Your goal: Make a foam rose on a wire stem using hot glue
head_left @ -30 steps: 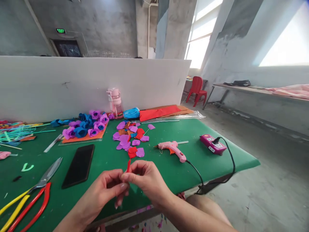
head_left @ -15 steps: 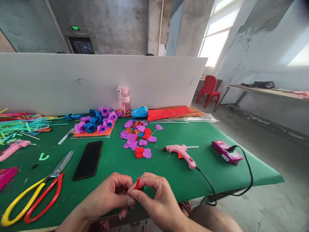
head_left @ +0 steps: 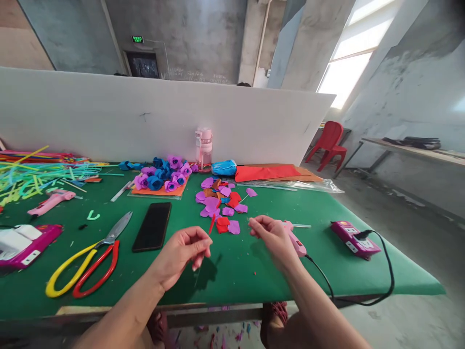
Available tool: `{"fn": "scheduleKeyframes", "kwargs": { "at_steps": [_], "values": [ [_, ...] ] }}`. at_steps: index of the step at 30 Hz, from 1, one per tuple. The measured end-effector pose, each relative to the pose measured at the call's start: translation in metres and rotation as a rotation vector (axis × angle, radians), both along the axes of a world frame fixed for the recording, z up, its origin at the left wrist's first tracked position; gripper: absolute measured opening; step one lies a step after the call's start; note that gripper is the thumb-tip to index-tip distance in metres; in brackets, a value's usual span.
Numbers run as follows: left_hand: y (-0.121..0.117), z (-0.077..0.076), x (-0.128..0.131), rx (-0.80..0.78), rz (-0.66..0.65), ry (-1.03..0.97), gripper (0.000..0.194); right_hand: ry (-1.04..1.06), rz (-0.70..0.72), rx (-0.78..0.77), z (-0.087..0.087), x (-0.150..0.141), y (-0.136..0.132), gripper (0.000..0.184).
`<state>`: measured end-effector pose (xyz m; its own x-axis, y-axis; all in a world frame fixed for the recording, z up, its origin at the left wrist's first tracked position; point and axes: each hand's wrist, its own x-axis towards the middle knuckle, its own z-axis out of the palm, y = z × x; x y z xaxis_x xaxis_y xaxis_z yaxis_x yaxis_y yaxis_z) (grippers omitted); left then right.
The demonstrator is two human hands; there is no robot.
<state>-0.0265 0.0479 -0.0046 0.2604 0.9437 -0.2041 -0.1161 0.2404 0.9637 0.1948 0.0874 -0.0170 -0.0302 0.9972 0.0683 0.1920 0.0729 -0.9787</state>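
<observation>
Your left hand (head_left: 187,248) is closed in a pinch on a thin stem with a red tip (head_left: 212,225), thumb against the fingers. The red tip points up and away from you, slightly tilted, above the green table (head_left: 236,276) and, as seen from your position, just left of the nearest red paper pieces. Your right hand (head_left: 271,236), well apart from the left, has its thumb and fingertips drawn together; whether they grip anything cannot be told. It partly covers a pink glue gun (head_left: 298,245), whose cord runs off the near edge of the table.

Purple, red, brown and blue paper pieces (head_left: 211,203) lie in a loose group beyond your hands. Purple and blue paper flowers (head_left: 155,182) rest on an orange sheet (head_left: 156,192) to their left. A dark phone (head_left: 152,227) lies left of your left hand, with open scissors (head_left: 109,240), one handle yellow and one red, beside it. A second glue gun (head_left: 53,202) lies farther left, near colored strips (head_left: 65,171). Beyond the pieces, a pink bottle (head_left: 204,151) stands by a blue packet (head_left: 224,167); red paper (head_left: 269,173) lies to the right. A purple power strip (head_left: 355,240) is at the right.
</observation>
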Motion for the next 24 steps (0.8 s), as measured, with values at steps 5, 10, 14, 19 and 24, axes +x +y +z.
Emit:
{"fn": "scheduleKeyframes", "kwargs": {
  "at_steps": [5, 10, 14, 19, 24],
  "values": [
    [0.008, -0.003, -0.003, 0.018, 0.101, -0.046, 0.023, -0.690, 0.108, 0.210, -0.009, -0.008, 0.033, 0.024],
    [0.009, -0.008, -0.004, 0.028, 0.126, -0.043, 0.023, -0.997, 0.229, 0.231, -0.010, -0.048, 0.055, 0.020],
    [0.010, -0.009, -0.006, 0.037, 0.125, -0.044, 0.024, -1.091, 0.225, 0.235, 0.006, -0.046, 0.061, 0.024],
    [0.011, -0.008, -0.005, 0.087, 0.165, -0.049, 0.022, -1.167, 0.242, 0.243, 0.015, -0.033, 0.061, 0.027],
    [0.011, -0.007, -0.004, 0.081, 0.196, -0.077, 0.022, -1.282, 0.303, 0.201, -0.002, -0.054, 0.069, 0.018]
  ]
}}
